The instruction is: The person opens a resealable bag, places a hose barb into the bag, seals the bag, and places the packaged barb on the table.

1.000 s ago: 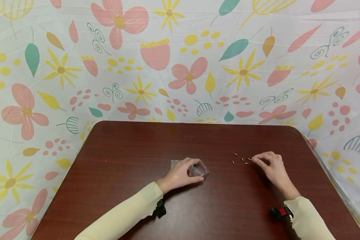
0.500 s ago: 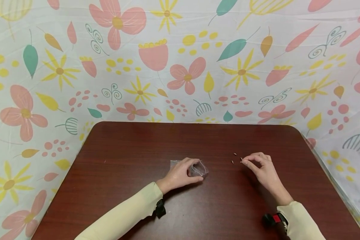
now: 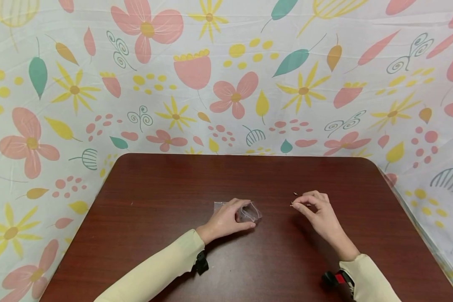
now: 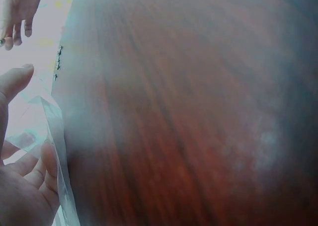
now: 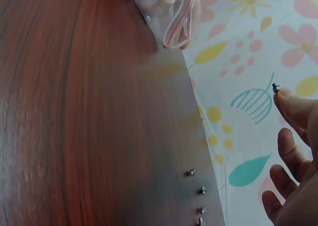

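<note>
My left hand [image 3: 224, 220] holds a clear zip-lock bag [image 3: 252, 213] on the table, thumb and fingers spread around its mouth, which gapes toward the right. A red line runs along the bag's seal in the right wrist view. Between the thumb and a fingertip of my right hand [image 3: 322, 218] is pinched a tiny dark metal piece [image 5: 275, 88], screw-like in shape; its exact kind is too small to tell. Several similar small metal pieces [image 5: 202, 190] lie loose on the table under and beside that hand, one of them [image 3: 295, 193] just beyond the fingertips.
The brown wood-grain table [image 3: 166, 180] has rounded far corners. Behind it hangs a white cloth [image 3: 226, 121] printed with flowers and leaves. A black strap [image 3: 201, 263] sits at the left wrist, and a black and red device [image 3: 334, 278] at the right.
My right hand has moved left over the loose metal pieces, toward the bag, with its fingertips pinched. The left hand and the bag stay in place.
</note>
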Available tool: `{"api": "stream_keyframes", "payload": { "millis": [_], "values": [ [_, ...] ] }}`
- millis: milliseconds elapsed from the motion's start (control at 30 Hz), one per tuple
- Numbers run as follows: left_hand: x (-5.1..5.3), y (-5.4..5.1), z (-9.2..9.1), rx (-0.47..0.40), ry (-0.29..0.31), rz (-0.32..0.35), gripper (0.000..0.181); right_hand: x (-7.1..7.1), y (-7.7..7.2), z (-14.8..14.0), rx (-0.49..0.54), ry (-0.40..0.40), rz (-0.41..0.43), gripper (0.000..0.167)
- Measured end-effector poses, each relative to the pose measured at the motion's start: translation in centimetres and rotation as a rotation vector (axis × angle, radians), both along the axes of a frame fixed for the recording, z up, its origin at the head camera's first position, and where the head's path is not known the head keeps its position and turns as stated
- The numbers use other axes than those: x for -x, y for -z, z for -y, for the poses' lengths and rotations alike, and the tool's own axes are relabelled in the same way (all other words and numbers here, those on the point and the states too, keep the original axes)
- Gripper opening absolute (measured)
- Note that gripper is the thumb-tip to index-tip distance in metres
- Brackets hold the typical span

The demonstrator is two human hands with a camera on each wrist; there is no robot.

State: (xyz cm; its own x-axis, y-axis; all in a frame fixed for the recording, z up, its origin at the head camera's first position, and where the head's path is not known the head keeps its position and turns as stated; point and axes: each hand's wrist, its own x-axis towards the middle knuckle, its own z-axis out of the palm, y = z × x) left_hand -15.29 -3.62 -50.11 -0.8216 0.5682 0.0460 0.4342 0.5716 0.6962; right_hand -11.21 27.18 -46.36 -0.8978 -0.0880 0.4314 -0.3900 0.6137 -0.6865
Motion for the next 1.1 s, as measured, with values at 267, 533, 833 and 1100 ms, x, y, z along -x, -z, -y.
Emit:
{"api": "stream_keyframes", "payload": {
  "millis": [267, 533, 833, 1100],
  "values": [
    [0.0, 0.0, 0.0, -0.003, -0.001, 0.007, 0.072, 0.0, -0.3, 1.1, 0.012, -0.038, -0.017, 0.024],
    [0.0, 0.0, -0.1, -0.011, 0.001, 0.010, 0.071, 0.0, -0.5, 2.3, 0.024, -0.063, 0.005, 0.023],
    [0.1, 0.1, -0.1, -0.010, -0.004, -0.001, 0.071, 0.4, 0.4, 3.8, 0.032, -0.079, -0.003, 0.024],
    [0.1, 0.1, -0.1, -0.019, 0.002, -0.011, 0.070, 0.7, 1.0, 5.0, 0.054, -0.095, -0.001, 0.023]
  ]
}}
